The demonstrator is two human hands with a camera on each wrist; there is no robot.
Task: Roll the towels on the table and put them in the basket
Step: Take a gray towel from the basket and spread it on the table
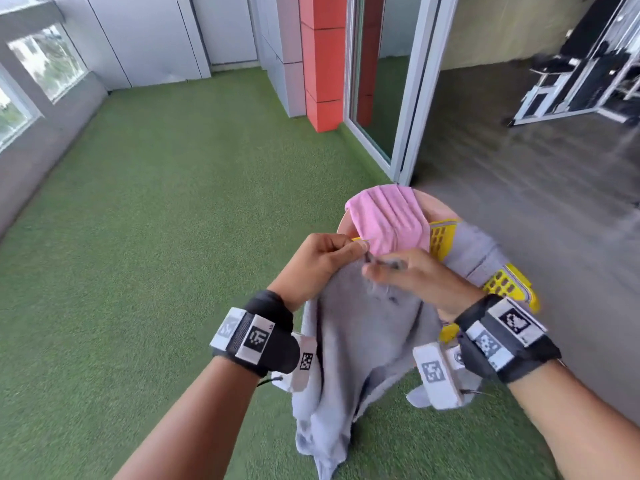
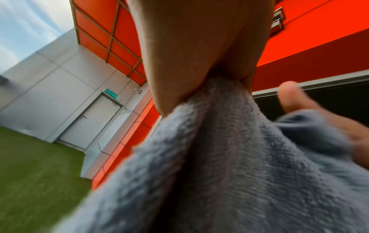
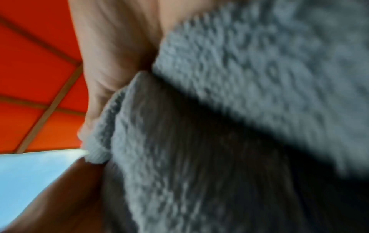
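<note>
A grey towel (image 1: 360, 344) hangs unrolled in the air in front of me, gathered at its top edge. My left hand (image 1: 325, 254) pinches that top edge, and my right hand (image 1: 412, 271) pinches it right beside, fingers nearly touching. The left wrist view shows the grey towel (image 2: 229, 157) squeezed between thumb and fingers (image 2: 179, 55). The right wrist view is filled by blurred grey towel (image 3: 239, 110). Behind my hands a pink towel (image 1: 389, 218) lies on a round pinkish table (image 1: 440, 207). A yellow basket (image 1: 443, 237) with a second grey towel (image 1: 474, 251) draped over it sits at the right.
Green artificial turf (image 1: 156, 237) covers the floor to the left and below. An orange pillar (image 1: 320, 60) and a glass sliding door (image 1: 388, 81) stand behind the table. Grey floor (image 1: 536, 185) and black gym equipment (image 1: 588, 53) lie at the far right.
</note>
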